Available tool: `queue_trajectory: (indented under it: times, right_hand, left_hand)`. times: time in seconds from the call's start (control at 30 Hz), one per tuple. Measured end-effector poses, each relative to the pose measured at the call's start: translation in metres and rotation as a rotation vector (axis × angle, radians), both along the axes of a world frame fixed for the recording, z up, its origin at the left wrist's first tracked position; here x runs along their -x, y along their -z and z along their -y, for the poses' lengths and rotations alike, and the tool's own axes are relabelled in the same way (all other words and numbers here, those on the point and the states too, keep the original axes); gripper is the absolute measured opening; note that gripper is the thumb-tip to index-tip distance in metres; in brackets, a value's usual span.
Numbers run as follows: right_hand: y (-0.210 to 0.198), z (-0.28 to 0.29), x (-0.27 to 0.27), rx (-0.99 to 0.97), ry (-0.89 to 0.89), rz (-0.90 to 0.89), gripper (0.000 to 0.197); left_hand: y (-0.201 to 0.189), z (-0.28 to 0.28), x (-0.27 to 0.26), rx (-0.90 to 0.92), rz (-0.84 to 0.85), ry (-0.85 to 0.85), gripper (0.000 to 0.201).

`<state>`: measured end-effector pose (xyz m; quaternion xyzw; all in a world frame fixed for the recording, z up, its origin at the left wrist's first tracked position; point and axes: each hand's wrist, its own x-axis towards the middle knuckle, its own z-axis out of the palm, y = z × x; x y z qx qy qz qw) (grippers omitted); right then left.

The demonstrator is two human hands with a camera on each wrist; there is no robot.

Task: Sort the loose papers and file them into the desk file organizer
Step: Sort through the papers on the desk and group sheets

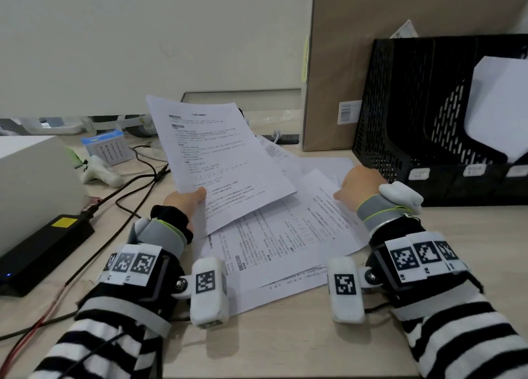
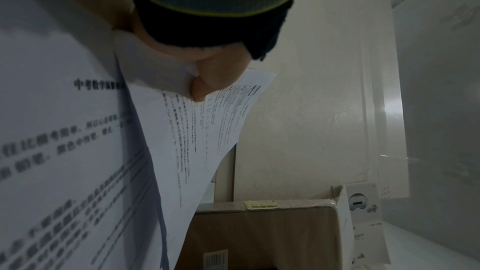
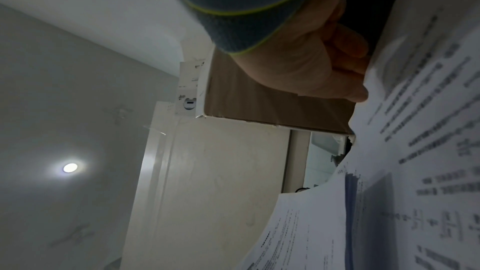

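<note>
On the far left of the tabletop (image 1: pixel 285 335) stands a white box (image 1: pixel 31 178), with a black power brick (image 1: pixel 43 250) in front of it and dark cables (image 1: pixel 134 184) trailing toward the middle. Behind them sits a small blue-and-white card box (image 1: pixel 107 147) beside a white handheld device (image 1: pixel 100 173).

The left hand (image 1: pixel 185 200) pinches the lower edge of a printed sheet (image 1: pixel 217 155), thumb on top and fingers hidden beneath, holding it tilted up above the pile. In the left wrist view the thumb (image 2: pixel 207 87) presses on that same printed sheet (image 2: pixel 207 126) as it curves away from the camera.

In the middle, the loose papers (image 1: pixel 274 235) lie spread and overlapping on the tabletop, printed side up.

The right hand (image 1: pixel 360 187) rests on the right part of the pile, knuckles up. In the right wrist view its fingers (image 3: pixel 348 48) curl over the edge of a paper (image 3: pixel 420 110); whether they grip the paper or only press on it cannot be told.

Behind the pile a tall brown cardboard box (image 1: pixel 343 64) leans upright against the wall. On the far right stands the black mesh file organizer (image 1: pixel 405 107), with a white sheet (image 1: pixel 503 107) standing in one of its slots and small labels along its front.
</note>
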<state>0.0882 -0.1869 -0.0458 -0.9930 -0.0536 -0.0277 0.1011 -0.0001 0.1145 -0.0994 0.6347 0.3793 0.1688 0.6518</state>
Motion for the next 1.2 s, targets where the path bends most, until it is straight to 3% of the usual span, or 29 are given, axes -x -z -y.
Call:
queue_trajectory:
  times: [0.13,0.37,0.43,0.5,0.63,0.73,0.8,0.9,0.97,1.03,1.1,1.2]
  right_hand:
    - [0.0,0.0,0.002,-0.066,-0.011,0.02,0.041]
    - [-0.002,-0.005,0.005,-0.036,-0.045,-0.034,0.027]
    - [-0.001,-0.004,0.003,-0.113,-0.045,-0.032,0.036]
    - [-0.002,0.0,0.003,-0.29,-0.002,-0.015,0.039]
    - [-0.004,0.006,0.008,-0.905,0.084,0.02,0.029]
    - [-0.003,-0.002,0.016,-1.254,0.089,-0.211,0.014]
    - [-0.001,-0.007,0.02,-1.204,0.052,-0.445,0.008]
    - [0.0,-0.007,0.022,-0.994,-0.05,-0.688,0.027]
    - [-0.001,-0.006,0.021,-0.952,-0.054,-0.712,0.047]
    - [0.001,-0.004,0.017,-1.04,0.012,-0.674,0.058]
    - [0.006,-0.001,0.01,-1.222,0.106,-0.611,0.047]
    - [0.009,0.004,0.007,-1.384,0.204,-0.483,0.012]
  left_hand:
    - [0.001,0.0,-0.001,0.001,0.003,0.001,0.048]
    - [-0.001,0.002,0.001,-0.003,0.025,-0.01,0.048]
    - [-0.002,0.003,0.003,0.019,0.058,-0.025,0.046]
    - [-0.006,0.003,0.004,-0.012,0.08,-0.046,0.048]
    - [-0.011,-0.001,0.008,-0.031,0.121,-0.132,0.058]
    - [-0.012,-0.003,0.011,-0.019,0.116,-0.159,0.058]
    - [-0.013,-0.002,0.013,-0.026,0.087,-0.175,0.057]
    - [-0.013,0.0,0.012,-0.016,0.111,-0.182,0.051]
    - [-0.012,0.001,0.011,-0.021,0.121,-0.173,0.051]
    - [-0.013,0.001,0.011,-0.035,0.103,-0.17,0.052]
    - [-0.011,-0.001,0.01,-0.038,0.099,-0.165,0.054]
    - [-0.011,-0.002,0.011,-0.014,0.113,-0.178,0.061]
